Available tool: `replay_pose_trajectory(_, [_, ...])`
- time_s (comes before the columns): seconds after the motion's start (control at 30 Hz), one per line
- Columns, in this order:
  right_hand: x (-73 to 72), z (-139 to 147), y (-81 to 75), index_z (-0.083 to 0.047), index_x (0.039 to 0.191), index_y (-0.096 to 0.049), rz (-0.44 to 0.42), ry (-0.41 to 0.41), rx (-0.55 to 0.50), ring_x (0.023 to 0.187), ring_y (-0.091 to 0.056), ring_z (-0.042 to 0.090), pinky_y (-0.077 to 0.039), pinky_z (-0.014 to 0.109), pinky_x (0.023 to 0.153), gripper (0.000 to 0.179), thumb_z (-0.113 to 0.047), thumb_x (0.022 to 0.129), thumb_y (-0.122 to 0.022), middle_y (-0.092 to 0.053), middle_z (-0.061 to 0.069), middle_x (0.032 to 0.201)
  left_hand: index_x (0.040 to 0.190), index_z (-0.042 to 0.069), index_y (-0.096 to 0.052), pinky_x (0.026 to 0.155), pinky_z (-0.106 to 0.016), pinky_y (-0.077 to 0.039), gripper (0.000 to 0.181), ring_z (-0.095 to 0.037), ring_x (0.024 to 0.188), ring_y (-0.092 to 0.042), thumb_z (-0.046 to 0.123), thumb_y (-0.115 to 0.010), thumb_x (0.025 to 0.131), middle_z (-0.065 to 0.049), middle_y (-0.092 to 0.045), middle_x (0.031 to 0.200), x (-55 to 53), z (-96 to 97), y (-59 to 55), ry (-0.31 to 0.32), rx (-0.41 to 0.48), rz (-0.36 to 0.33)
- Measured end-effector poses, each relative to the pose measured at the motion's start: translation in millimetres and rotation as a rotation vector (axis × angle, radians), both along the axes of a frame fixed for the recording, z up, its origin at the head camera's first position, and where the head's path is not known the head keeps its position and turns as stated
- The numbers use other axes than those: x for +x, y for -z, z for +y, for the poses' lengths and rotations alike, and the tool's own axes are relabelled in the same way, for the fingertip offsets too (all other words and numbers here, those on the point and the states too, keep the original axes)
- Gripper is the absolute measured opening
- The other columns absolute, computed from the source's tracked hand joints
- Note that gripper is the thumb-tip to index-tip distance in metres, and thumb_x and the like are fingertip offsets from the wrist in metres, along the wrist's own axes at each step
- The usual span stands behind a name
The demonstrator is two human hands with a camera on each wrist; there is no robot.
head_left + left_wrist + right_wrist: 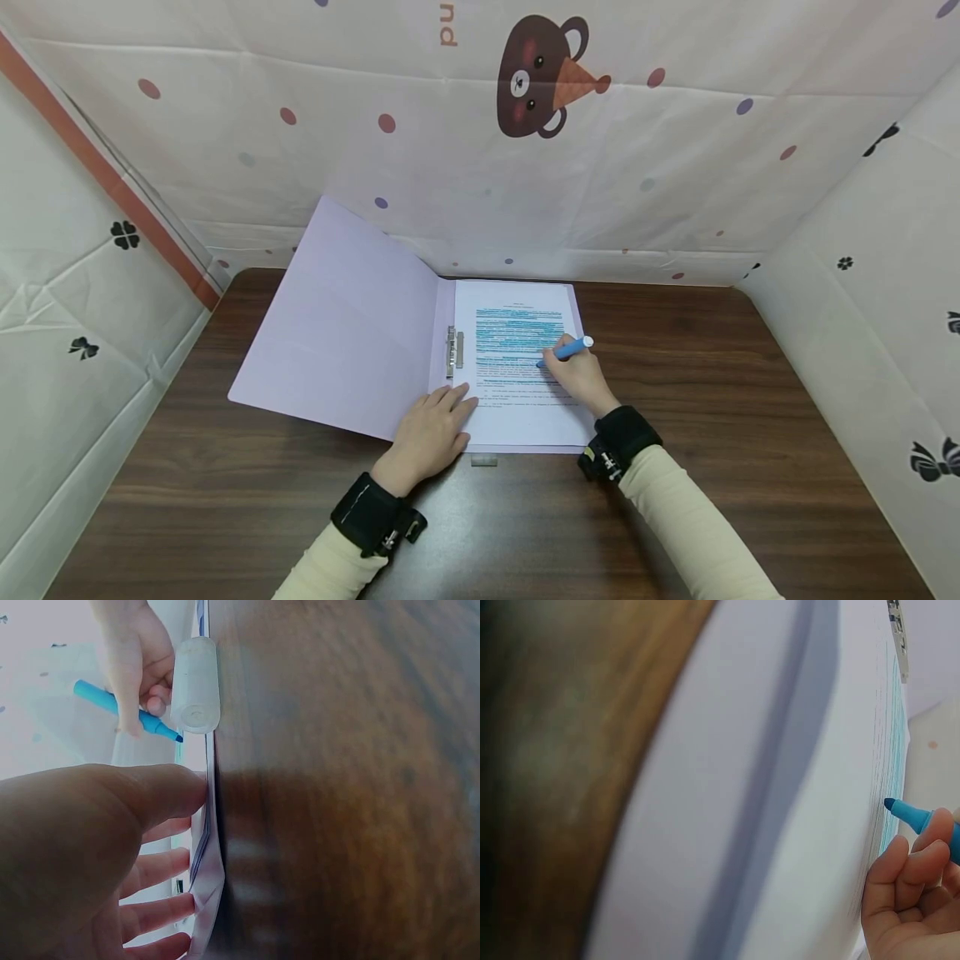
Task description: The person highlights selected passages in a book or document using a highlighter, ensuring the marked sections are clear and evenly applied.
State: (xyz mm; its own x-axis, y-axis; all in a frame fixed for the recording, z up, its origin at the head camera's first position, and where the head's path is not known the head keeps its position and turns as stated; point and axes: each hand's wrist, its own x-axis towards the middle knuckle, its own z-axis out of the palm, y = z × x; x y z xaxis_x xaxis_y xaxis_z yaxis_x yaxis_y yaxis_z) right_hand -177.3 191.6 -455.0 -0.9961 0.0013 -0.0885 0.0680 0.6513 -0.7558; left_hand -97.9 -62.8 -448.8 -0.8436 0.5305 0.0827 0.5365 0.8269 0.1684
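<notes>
My right hand (581,379) pinches a blue highlighter (566,350) over the printed page (525,425). The highlighter's dark tip is at a text line, and the lines above are coloured blue. In the right wrist view, the curled fingers (911,889) grip the highlighter (911,815) close to its tip. My left hand (431,429) lies flat with fingers extended, across the page's lower left corner and the spine of an open lilac folder (345,333). The left wrist view shows its spread fingers (157,870) on the paper's edge.
A metal clip (451,352) sits along the folder's spine. A small translucent cylinder (196,686) stands at the folder's near edge. The brown wooden table (675,358) is bordered by a patterned cloth (450,167) at the back and sides.
</notes>
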Motion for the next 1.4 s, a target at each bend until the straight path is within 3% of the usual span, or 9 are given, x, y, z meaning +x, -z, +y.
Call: replay_pose_trajectory(1.4, [2.2, 17, -3.1, -0.006, 0.077, -0.04, -0.019, 0.038, -0.009, 0.054, -0.033, 0.014, -0.025, 0.022, 0.045, 0.027, -0.026, 0.091, -0.051, -0.035, 0.001, 0.063, 0.129, 0.014, -0.054, 0.101, -0.043, -0.037, 0.048, -0.028, 0.124, -0.045, 0.029, -0.062, 0.085, -0.008, -0.046, 0.138, 0.4, 0.9, -2.1, -0.007, -0.026, -0.018])
